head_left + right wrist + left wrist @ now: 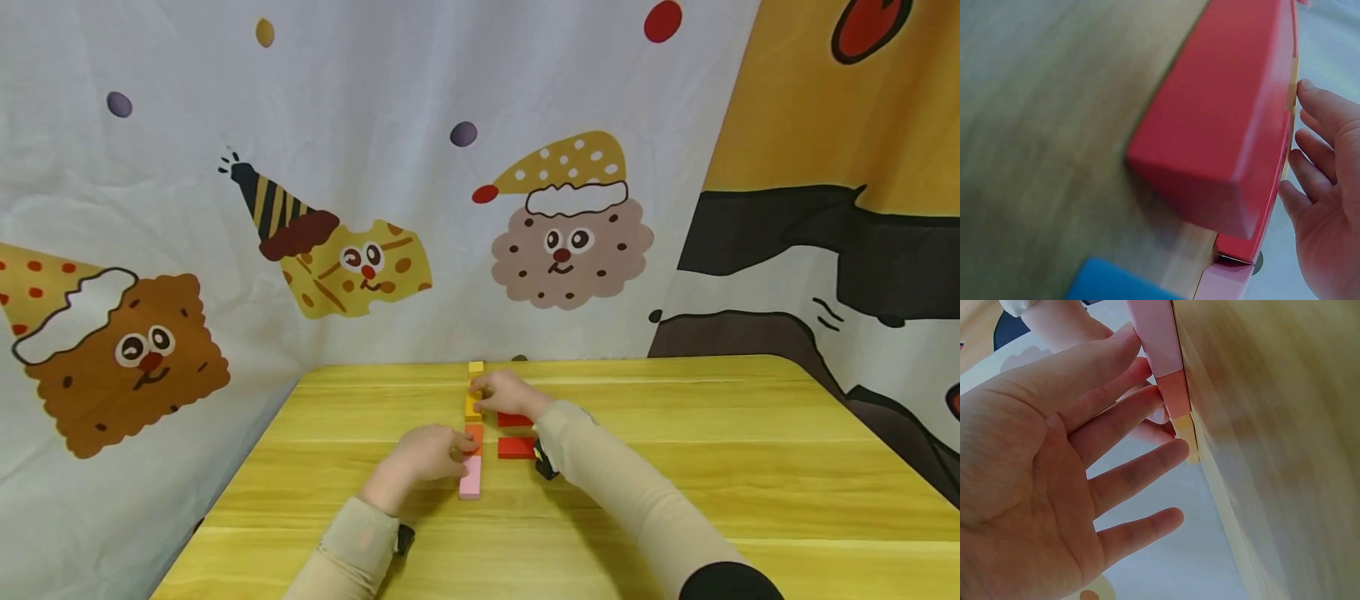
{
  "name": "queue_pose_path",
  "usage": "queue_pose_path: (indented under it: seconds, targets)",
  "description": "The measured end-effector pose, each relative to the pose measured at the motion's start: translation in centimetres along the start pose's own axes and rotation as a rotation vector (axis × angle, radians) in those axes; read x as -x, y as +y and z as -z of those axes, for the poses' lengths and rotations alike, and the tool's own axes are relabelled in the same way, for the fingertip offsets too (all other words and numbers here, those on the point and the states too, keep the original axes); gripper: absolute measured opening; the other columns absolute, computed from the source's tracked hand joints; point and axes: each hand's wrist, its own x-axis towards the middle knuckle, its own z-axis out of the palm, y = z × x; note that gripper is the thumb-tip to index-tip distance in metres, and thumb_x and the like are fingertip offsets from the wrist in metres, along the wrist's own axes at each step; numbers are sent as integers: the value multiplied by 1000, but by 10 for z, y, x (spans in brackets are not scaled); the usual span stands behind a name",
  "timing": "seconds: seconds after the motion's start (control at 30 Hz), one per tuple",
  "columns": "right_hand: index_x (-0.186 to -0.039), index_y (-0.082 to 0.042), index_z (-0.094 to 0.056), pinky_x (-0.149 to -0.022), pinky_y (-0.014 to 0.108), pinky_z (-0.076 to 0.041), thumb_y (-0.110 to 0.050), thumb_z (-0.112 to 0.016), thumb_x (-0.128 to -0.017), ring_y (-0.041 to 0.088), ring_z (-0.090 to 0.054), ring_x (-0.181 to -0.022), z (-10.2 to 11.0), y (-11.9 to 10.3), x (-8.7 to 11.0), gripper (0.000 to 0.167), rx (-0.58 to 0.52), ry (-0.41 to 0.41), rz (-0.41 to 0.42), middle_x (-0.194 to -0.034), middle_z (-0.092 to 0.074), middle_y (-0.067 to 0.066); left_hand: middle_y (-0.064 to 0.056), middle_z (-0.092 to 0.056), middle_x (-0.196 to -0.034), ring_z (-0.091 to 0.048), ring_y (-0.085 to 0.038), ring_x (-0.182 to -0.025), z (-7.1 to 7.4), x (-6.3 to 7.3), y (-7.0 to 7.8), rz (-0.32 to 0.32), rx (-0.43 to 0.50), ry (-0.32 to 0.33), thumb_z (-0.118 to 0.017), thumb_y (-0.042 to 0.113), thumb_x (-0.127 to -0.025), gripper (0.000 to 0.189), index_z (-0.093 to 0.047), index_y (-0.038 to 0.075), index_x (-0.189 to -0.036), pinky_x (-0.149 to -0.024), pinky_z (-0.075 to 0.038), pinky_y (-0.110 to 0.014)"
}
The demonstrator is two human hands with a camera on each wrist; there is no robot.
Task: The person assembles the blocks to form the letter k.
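Observation:
A straight row of flat blocks runs away from the person: a pink block (470,483) in front, then an orange block (476,432), a yellow-orange block (472,412) and a yellow block (476,367) at the far end. The left hand (426,454) rests its thumb and fingertips along the row where pink meets orange. In the left wrist view its fingers (1132,478) are spread and fairly straight. Farther along, the right hand (504,392) touches the yellow part of the row with extended fingers (1314,150). Its palm faces the row.
Two red blocks, a nearer one (515,448) and a farther one (513,421), lie right of the row beside the right wrist. A blue piece (1119,281) and another pink block (1225,279) show low in the right wrist view. A cartoon-printed curtain (405,100) hangs behind the wooden table (750,467).

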Motion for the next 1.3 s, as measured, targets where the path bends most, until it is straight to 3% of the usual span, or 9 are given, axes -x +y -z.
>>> queue_pose_path:
  seconds: [0.37,0.8,1.03,1.3]
  targets:
    - [-121,-4,-68,-102,40,-42,-18,-70,-90,29,-52,-125,-2,-2,-1,34,39,-39,-1,-135,-57,12,2,-62,-130,-62,-26,-108,3,1,-1,-2,-14,-1,-75,25,-82,43,-69,19,-124,-81,-51,-39]
    - [-122,-4,-68,-100,37,-44,-17,-69,-91,27,-54,-123,-3,-6,2,33,50,-39,17,-134,-57,13,3,-61,-132,-63,-25,-105,2,1,-2,11,-12,-9,-75,26,-81,44,-69,19,-124,-80,-51,-39]
    - [-121,-4,-67,-101,38,-43,-17,-69,-91,27,-54,-123,-3,-7,7,32,68,-38,20,-134,-58,13,2,-62,-131,-62,-26,-109,2,0,-1,7,10,-9,-75,24,-81,44,-69,18,-124,-86,-50,-41]
    - [-120,-2,-68,-99,40,-45,-15,-70,-90,28,-57,-118,-3,-10,13,33,47,-24,24,-132,-58,15,3,-61,-131,-63,-25,-105,-1,-1,-2,5,-18,-9,-74,26,-81,44,-69,20,-124,-81,-51,-39]
